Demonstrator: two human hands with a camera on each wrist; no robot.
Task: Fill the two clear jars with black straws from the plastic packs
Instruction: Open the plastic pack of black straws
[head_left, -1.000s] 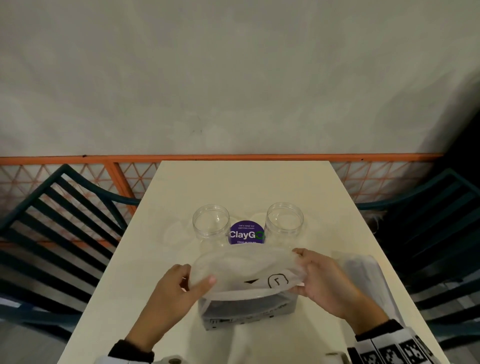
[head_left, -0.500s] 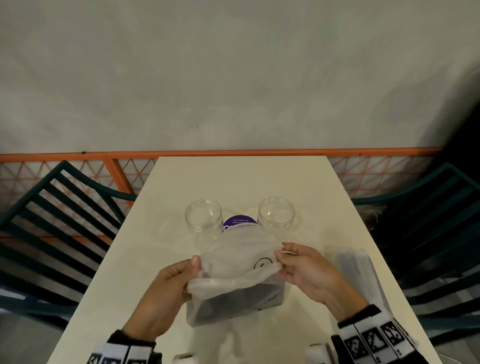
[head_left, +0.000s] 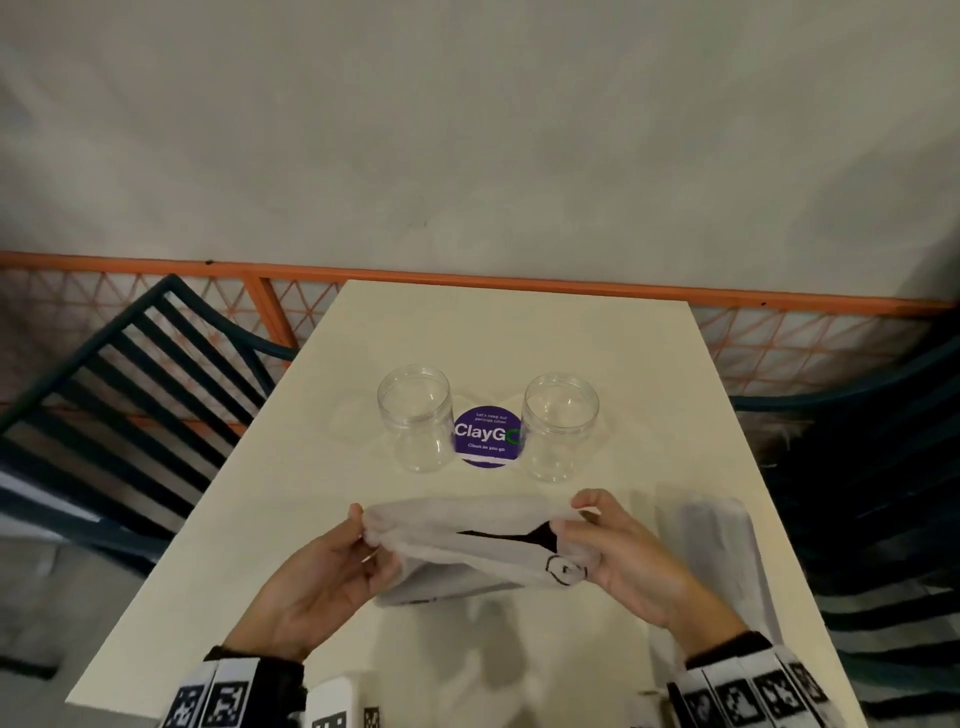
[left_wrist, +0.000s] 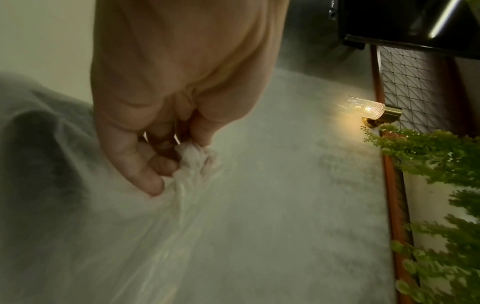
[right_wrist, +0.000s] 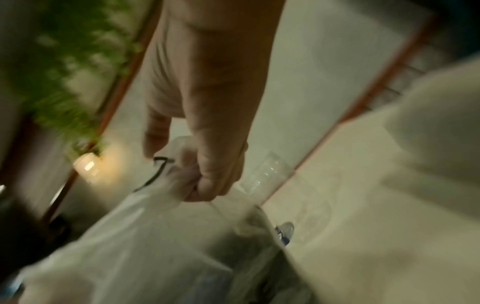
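Two empty clear jars stand upright on the cream table (head_left: 467, 332), the left jar (head_left: 415, 415) and the right jar (head_left: 560, 423). In front of them I hold a frosted plastic pack (head_left: 467, 551) of black straws, its top stretched wide between my hands. My left hand (head_left: 358, 545) pinches the pack's bunched left edge (left_wrist: 194, 158). My right hand (head_left: 587, 525) grips the right edge (right_wrist: 179, 170), where a black printed mark shows. The straws show only as a dark mass (left_wrist: 44, 160) through the plastic. A second pack (head_left: 722, 551) lies at the table's right side.
A round purple sticker (head_left: 485, 437) lies on the table between the jars. Dark green slatted chairs stand on the left (head_left: 130, 395) and right (head_left: 872, 467). An orange mesh railing (head_left: 519, 286) and a grey wall run behind the far edge.
Both hands have moved apart and pulled the pack's top out wide and flat. The pack sits lower in the picture, so the purple sticker shows in full.
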